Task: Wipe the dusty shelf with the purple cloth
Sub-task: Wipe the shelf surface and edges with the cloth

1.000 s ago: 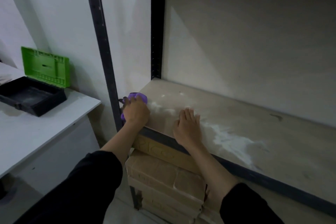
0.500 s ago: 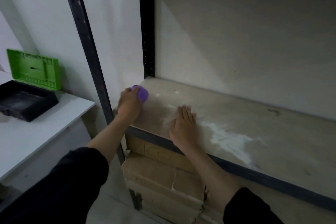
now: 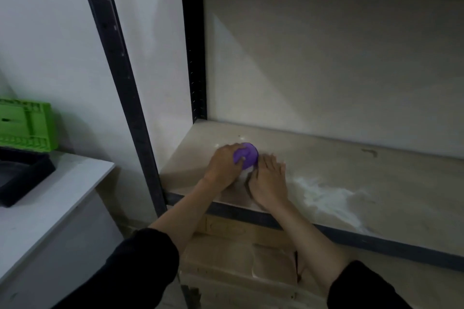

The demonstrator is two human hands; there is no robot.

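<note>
The shelf board (image 3: 351, 170) is pale wood in a black metal frame, with a streak of white dust (image 3: 331, 198) across its front right part. My left hand (image 3: 224, 167) presses the bunched purple cloth (image 3: 247, 155) onto the board near its left end. My right hand (image 3: 268, 183) lies flat on the board, fingers apart, directly right of the cloth and touching it. A small patch of white powder shows between the two hands.
A black upright post (image 3: 120, 88) stands left of my left arm. Cardboard boxes (image 3: 238, 258) are stacked under the shelf. A white table (image 3: 50, 208) at left carries a black tray (image 3: 22, 175) with a green lid (image 3: 27, 125). Another shelf hangs above.
My left hand has slid the cloth rightward from the shelf's left edge until it meets my right hand. The right hand has stayed flat on the board.
</note>
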